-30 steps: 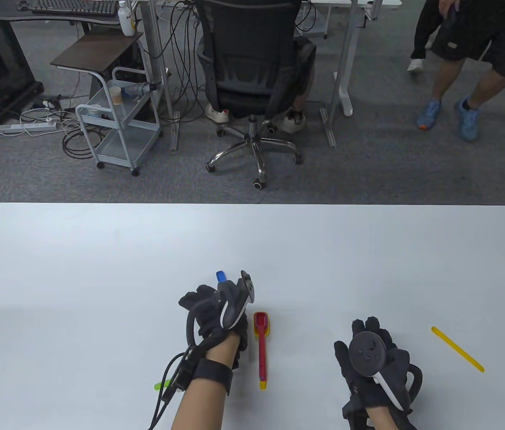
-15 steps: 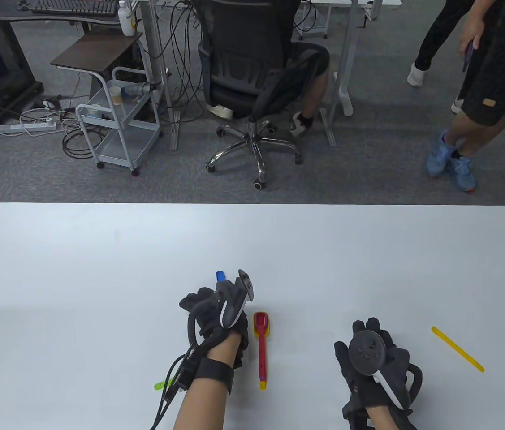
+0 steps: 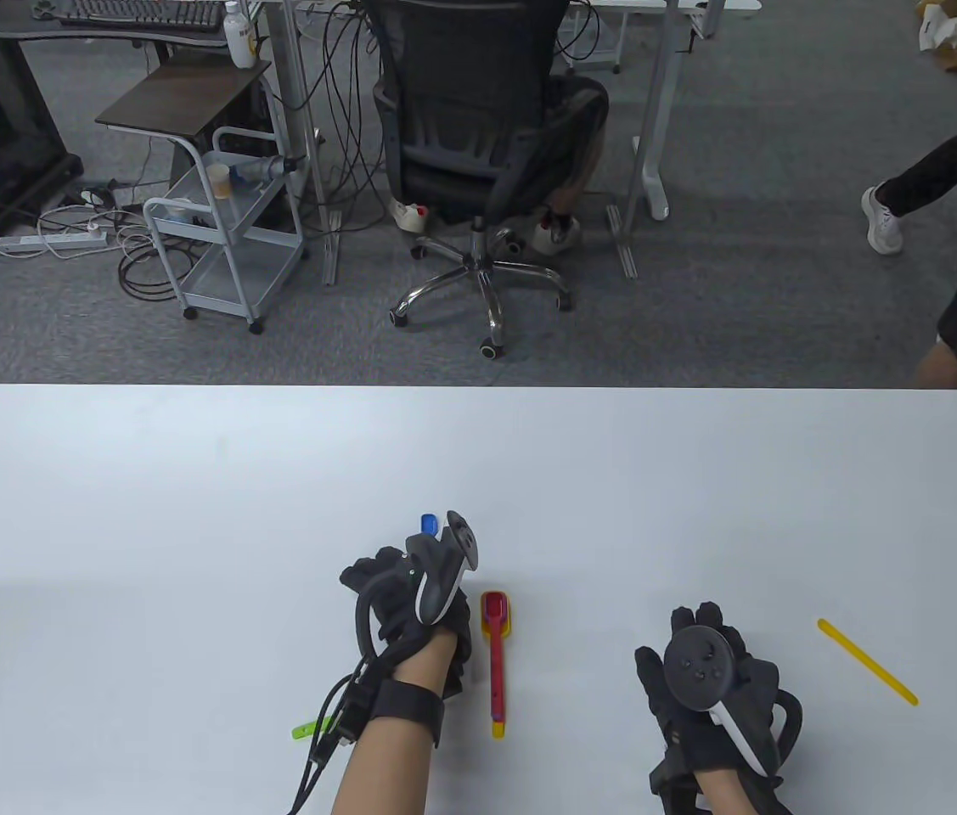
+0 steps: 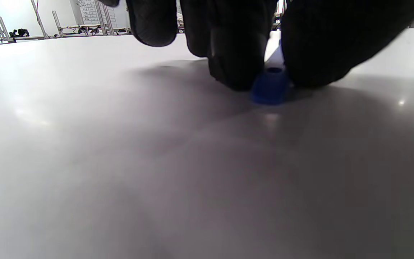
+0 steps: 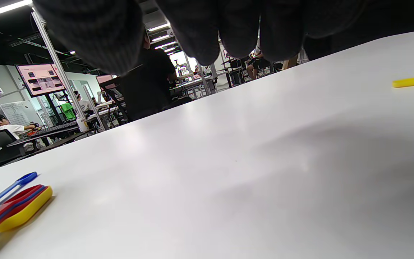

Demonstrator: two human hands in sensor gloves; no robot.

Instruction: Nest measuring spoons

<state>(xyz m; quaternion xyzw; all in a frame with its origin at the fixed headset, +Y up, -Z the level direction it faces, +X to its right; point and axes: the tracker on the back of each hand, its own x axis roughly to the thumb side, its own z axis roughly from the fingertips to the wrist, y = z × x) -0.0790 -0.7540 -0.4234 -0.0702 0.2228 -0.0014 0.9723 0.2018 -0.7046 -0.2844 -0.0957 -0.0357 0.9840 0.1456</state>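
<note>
My left hand (image 3: 397, 573) pinches a blue measuring spoon (image 3: 429, 523); only its far end shows past the tracker. In the left wrist view the fingers (image 4: 239, 68) hold its blue end (image 4: 270, 88) just above the table. A red spoon (image 3: 495, 649) lies nested in a yellow spoon (image 3: 498, 728) just right of that hand; the stack also shows in the right wrist view (image 5: 20, 210), with the blue spoon (image 5: 16, 183) raised behind it. My right hand (image 3: 695, 618) rests palm down on the table, holding nothing.
A green spoon (image 3: 308, 728) lies partly hidden under my left wrist. A yellow flat stick (image 3: 866, 661) lies to the right of my right hand. The white table (image 3: 189, 509) ends at a far edge, with an office chair (image 3: 478, 127) beyond.
The blue spoon's visible end has shifted slightly to the right in my left hand. The right hand and the red-yellow stack have not moved.
</note>
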